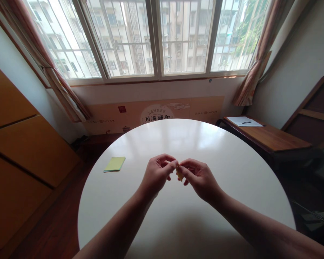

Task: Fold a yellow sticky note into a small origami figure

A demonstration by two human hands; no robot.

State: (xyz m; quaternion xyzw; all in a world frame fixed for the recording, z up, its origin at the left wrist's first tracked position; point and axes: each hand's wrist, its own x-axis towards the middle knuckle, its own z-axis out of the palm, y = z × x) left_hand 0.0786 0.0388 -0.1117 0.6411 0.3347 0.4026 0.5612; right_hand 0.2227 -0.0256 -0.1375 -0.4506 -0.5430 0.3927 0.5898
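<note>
Above the middle of the round white table (118, 208), my two hands meet at the fingertips around a small folded piece of yellow paper (179, 175). My left hand (160, 171) pinches its upper end between thumb and forefinger. From the other side my right hand (198, 176) closes thumb and fingers on the same paper. Much of the paper is hidden behind the fingers, and its pointed lower tip shows between the hands. Off to the left lies a pad of yellow-green sticky notes (115, 164), with a bluish edge underneath.
A wooden side table (280, 138) at the right bears a white sheet of paper (239, 121) with a dark pen (246, 122) on it. A wooden chair (313, 108) stands behind it. At the left is a wooden cabinet (24, 154); barred windows (156, 39) line the back.
</note>
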